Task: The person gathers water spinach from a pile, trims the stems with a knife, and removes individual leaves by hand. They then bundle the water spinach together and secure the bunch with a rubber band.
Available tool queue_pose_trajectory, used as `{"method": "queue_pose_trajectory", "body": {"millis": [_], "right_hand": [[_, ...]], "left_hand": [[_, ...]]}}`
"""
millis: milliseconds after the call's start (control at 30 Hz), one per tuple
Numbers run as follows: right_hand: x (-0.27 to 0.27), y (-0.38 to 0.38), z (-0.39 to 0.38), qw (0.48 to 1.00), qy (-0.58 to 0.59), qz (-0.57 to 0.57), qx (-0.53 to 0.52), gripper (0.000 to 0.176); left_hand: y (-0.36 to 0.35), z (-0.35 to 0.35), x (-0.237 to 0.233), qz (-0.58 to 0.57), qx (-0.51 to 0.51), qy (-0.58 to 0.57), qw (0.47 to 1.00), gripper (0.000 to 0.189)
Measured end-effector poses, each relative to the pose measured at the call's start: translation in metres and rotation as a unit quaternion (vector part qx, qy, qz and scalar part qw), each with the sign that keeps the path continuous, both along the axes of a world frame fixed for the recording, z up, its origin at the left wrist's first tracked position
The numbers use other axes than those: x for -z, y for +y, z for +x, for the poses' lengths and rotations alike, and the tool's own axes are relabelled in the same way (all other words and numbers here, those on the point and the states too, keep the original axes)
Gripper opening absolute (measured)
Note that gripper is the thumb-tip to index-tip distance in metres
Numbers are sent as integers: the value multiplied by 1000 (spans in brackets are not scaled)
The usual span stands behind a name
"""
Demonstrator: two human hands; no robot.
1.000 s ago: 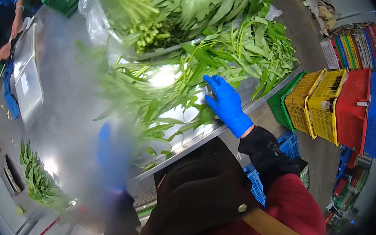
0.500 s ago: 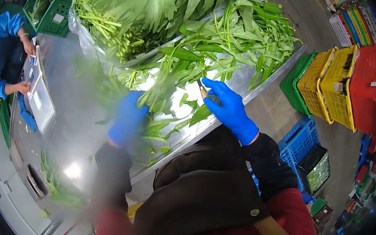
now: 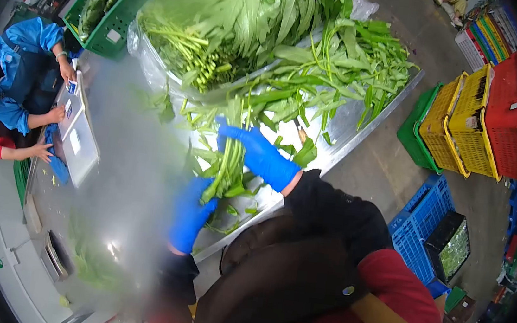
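A bunch of leafy green stems [image 3: 229,164], looking like water spinach, is held over the metal table between my two blue-gloved hands. My left hand [image 3: 192,214] is closed on its near end. Higher up, my right hand [image 3: 264,156] wraps its fingers around the stems. Just beyond the right hand, a small knife [image 3: 301,132] lies on the table among loose leaves, its blade partly hidden. A large heap of the same greens [image 3: 243,13] rests in a plastic-lined container past my hands, with loose stems [image 3: 371,66] spread to its right.
The metal table's edge [image 3: 374,122] runs along my right. Stacked yellow crates [image 3: 467,121] and a blue crate [image 3: 418,212] stand on the floor. Across the table, a person in blue sleeves [image 3: 18,112] handles a white tray [image 3: 80,135]; another person's arm reaches in beside them. A blur hides the left-middle.
My right hand has let go of the knife, moved left and closed on the bunch of greens. The left hand still holds the bunch, now lower and nearer. The view has shifted slightly.
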State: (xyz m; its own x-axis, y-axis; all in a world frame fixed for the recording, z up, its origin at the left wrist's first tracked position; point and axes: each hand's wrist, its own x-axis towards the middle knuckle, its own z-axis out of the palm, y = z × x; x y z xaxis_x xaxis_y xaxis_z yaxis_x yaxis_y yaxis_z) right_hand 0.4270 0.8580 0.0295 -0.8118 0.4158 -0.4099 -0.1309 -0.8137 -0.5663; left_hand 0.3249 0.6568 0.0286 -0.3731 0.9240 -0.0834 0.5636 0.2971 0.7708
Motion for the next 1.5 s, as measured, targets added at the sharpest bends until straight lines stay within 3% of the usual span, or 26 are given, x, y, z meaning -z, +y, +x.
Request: {"method": "queue_pose_trajectory", "body": {"millis": [100,133,233,300,367,400,433,500,567,700,733,867,967,1033,1133,1233,1367,1400,1433,1500], "right_hand": [[-1,-16,-1,996,17,90,14,36],[-3,-20,-2,992,0,123,29,36],[-19,-31,-3,983,-5,179,27,40],[-20,-39,-8,973,38,229,-17,46],[4,-39,-17,891,-36,453,-1,52],[16,-36,-21,829,-70,555,5,54],[-28,-16,-3,806,-103,579,-62,62],[-23,13,5,769,-136,624,-37,62],[-32,42,15,792,-156,572,-149,58],[-44,40,21,790,-120,582,-154,37],[-40,38,20,825,-104,541,-123,27],[-20,56,16,871,-110,468,-101,22],[-22,74,23,850,-91,511,-85,24],[-41,82,30,803,-138,564,-137,29],[-27,95,33,877,-60,460,-128,25],[-13,115,32,937,22,290,-192,20],[-11,138,39,934,13,263,-243,17],[-9,143,40,934,38,267,-234,17],[-6,146,41,933,63,297,-195,17],[-10,151,45,954,53,219,-196,17]], "left_hand": [[14,8,-20,-25,45,63,997,76],[16,9,-23,-25,29,88,995,93],[44,21,-49,75,-78,-101,989,94],[58,25,-39,83,-121,-216,965,78],[64,21,-18,26,-165,-364,916,69],[68,22,-11,56,-196,-422,884,48],[72,20,-11,63,-187,-428,882,44],[77,12,-19,79,-167,-437,880,35],[83,11,-35,53,-202,-427,880,29],[96,15,-31,66,-208,-414,884,32],[100,18,-29,66,-204,-414,885,32],[113,24,-46,5,-181,-396,900,28],[128,34,-47,-8,-189,-398,898,24],[140,36,-43,18,-152,-420,894,24],[156,38,-43,6,-145,-449,881,24],[176,43,-52,37,-86,-478,873,25],[188,46,-54,-22,-164,-519,839,37],[188,41,-36,16,-123,-524,843,43],[193,46,-45,3,-144,-525,839,43],[200,43,-41,2,-127,-506,853,44]]}}
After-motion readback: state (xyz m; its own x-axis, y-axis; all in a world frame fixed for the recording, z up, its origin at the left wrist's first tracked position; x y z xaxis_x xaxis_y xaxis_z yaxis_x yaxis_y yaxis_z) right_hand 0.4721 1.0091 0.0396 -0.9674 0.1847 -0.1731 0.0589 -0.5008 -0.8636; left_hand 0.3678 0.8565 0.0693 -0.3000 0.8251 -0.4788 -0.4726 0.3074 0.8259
